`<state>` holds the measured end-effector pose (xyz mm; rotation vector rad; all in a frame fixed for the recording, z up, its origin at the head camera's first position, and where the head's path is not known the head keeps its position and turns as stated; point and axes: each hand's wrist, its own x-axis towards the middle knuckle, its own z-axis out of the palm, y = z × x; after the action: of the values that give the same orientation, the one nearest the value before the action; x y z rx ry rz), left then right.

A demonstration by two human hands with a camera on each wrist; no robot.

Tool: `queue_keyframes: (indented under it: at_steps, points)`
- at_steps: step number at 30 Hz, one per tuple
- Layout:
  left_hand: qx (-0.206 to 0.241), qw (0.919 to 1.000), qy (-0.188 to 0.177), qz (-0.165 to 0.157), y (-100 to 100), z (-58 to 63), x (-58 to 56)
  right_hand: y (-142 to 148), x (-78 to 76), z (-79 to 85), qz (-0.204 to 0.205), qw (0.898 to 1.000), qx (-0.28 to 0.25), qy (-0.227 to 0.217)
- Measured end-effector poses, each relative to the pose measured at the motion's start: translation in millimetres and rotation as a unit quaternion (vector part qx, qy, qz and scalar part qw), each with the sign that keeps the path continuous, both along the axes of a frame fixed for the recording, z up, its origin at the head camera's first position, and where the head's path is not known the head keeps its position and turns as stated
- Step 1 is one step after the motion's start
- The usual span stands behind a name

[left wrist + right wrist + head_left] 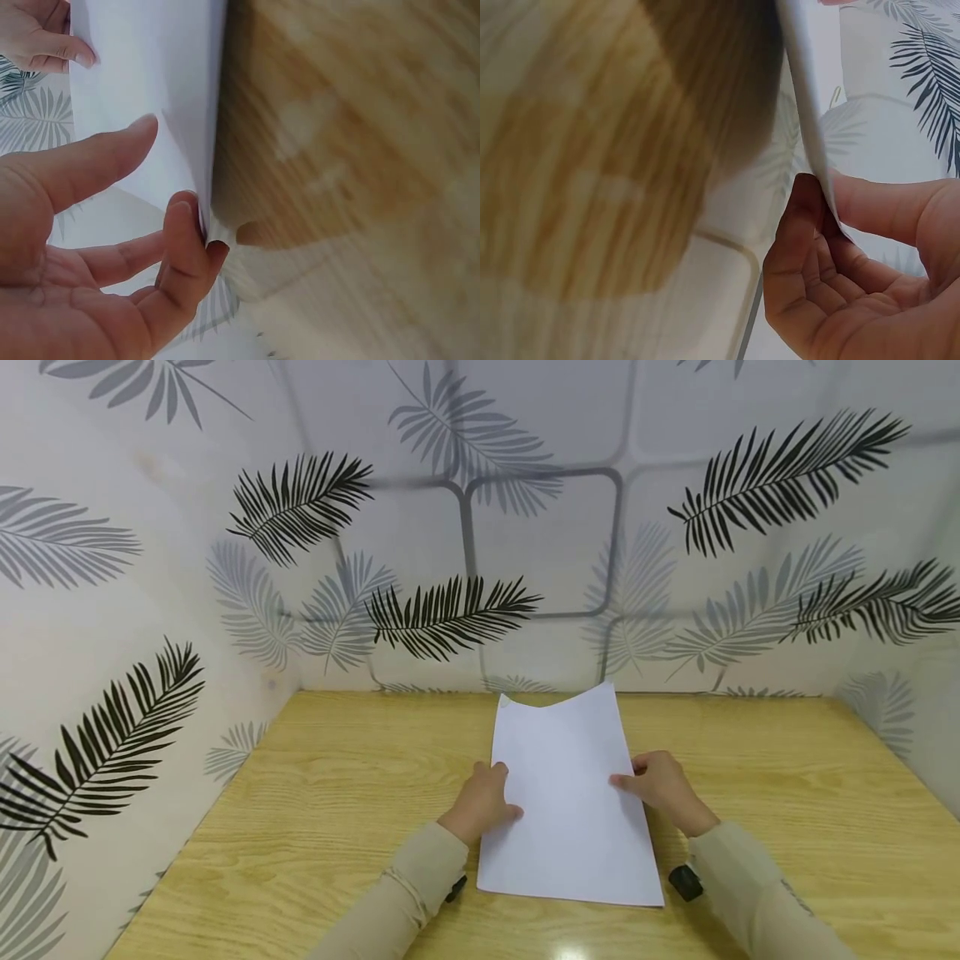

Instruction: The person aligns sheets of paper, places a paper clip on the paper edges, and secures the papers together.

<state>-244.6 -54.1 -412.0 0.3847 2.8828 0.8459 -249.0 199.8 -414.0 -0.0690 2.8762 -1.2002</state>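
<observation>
A white sheet of paper (pixel 562 810), possibly several together, is held over the wooden table, its far end raised and its top edge dipping in the middle. My left hand (pixel 483 802) holds the left edge, thumb over the front face. In the left wrist view, bent fingers (pixel 184 262) of that hand meet the paper's edge. On the opposite side my right hand (pixel 666 785) pinches the right edge between thumb and fingers, which the right wrist view shows closely. A small paper clip (pixel 835 96) appears at the paper's far left corner.
The wooden table (pixel 337 777) meets walls (pixel 420 543) with a leaf pattern at the back and sides. A dark wrist device (pixel 686 882) sits under the right sleeve, and another dark piece (pixel 455 889) shows beside the left sleeve.
</observation>
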Motion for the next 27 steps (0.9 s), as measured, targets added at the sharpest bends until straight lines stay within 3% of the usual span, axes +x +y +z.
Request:
queue_keyframes:
  at_steps: [15, 19, 23, 27]
  points:
    - [-0.083, 0.9962, -0.022, -0.015, 7.2, -4.5, -6.9, -4.2, -7.9, -8.0, -0.008, 0.999, 0.043, 0.012]
    - [-0.088, 0.9957, -0.027, -0.015, 7.5, -3.5, -8.1, -7.6, -9.9, -7.3, -0.009, 0.998, 0.063, 0.018]
    - [-0.091, 0.9951, -0.033, -0.017, 8.1, -1.7, -9.7, -10.5, -12.0, -8.5, 0.004, 0.995, 0.091, 0.029]
    - [-0.102, 0.9939, -0.037, -0.021, 9.0, 0.4, -10.7, -11.5, -12.5, -10.2, 0.025, 0.992, 0.127, 0.007]
